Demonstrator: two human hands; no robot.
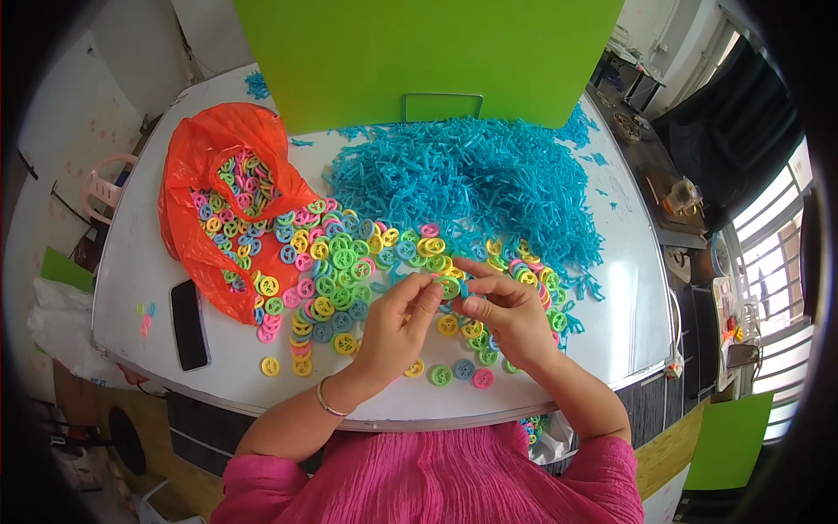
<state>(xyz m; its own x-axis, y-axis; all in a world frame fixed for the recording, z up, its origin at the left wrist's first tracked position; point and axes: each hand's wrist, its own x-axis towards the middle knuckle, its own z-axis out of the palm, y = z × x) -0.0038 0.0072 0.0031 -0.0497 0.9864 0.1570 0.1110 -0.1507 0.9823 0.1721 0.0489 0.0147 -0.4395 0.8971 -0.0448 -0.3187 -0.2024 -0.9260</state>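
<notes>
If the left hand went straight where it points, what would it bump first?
Past the green wheel at its fingertips, the left hand would probably meet the right hand; depth is hard to judge.

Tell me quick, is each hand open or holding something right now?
Left hand: closed, pinching a green spoked wheel.
Right hand: closed, apparently on a small blue plastic piece.

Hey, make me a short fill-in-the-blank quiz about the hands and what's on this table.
1. The left hand pinches a ____ wheel.
2. The phone lies near the person's ____ end of the table.
3. The big heap of small pieces is ____.

Missing words: green; left; blue.
</notes>
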